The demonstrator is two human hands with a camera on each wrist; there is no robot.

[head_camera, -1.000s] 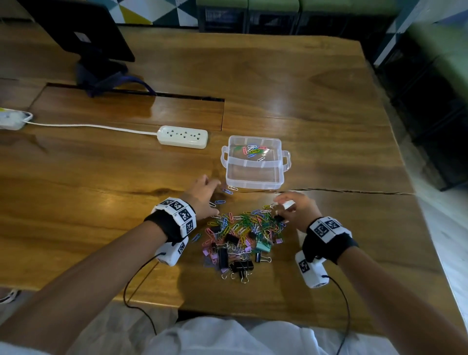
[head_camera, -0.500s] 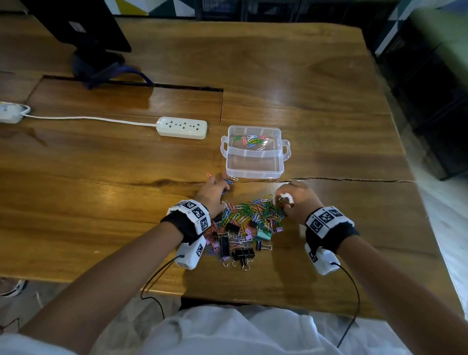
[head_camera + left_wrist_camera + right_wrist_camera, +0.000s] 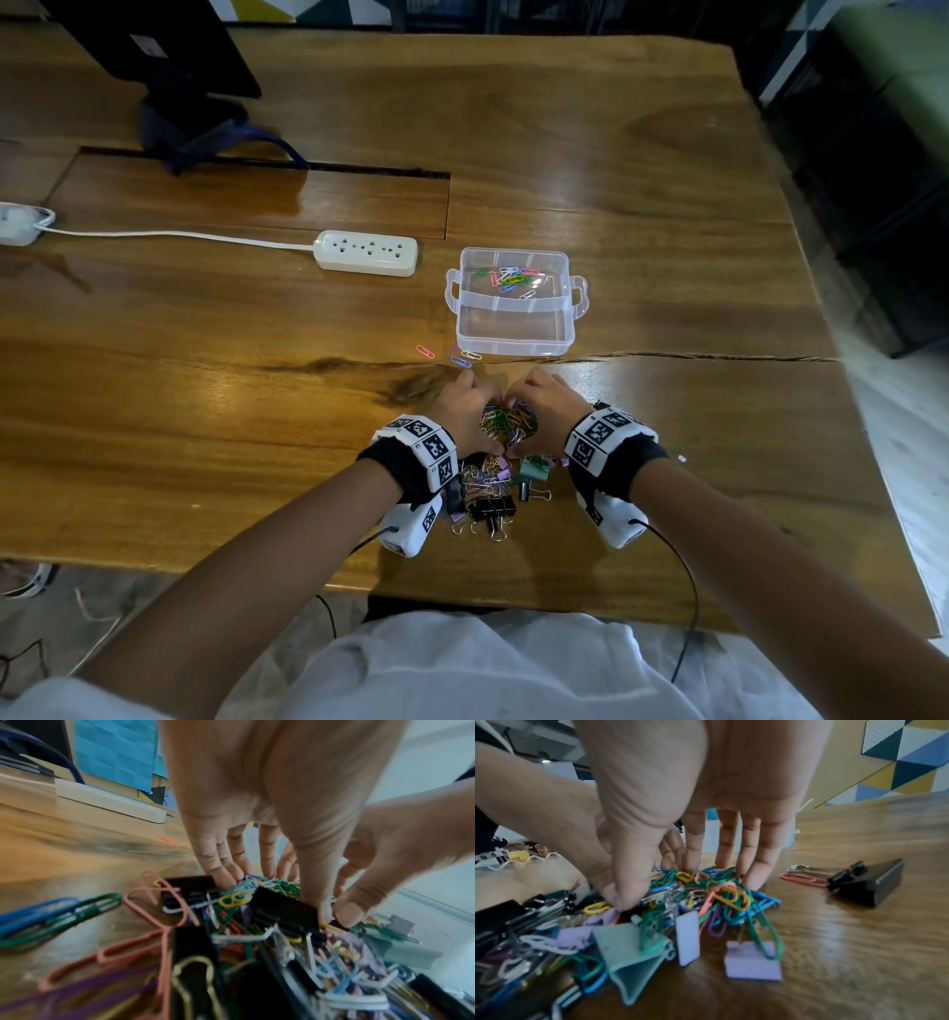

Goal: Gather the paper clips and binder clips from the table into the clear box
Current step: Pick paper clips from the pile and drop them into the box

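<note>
A heap of coloured paper clips lies near the table's front edge, with black binder clips and pastel ones at its near side. My left hand and right hand are cupped against each other around the top of the heap. In the left wrist view the left hand has fingers behind the clips and thumb in front, beside a black binder clip. My right hand brackets the clips the same way. The clear box stands just beyond, with a few paper clips in its far compartment.
Three loose paper clips lie left of the box's near corner. A black binder clip sits apart on the right. A white power strip and its cable run to the left, and a monitor stand is at the back left.
Both hands have slid inward from the sides of the spread pile and now meet over it, bunching the paper clips into a tighter heap between them.
</note>
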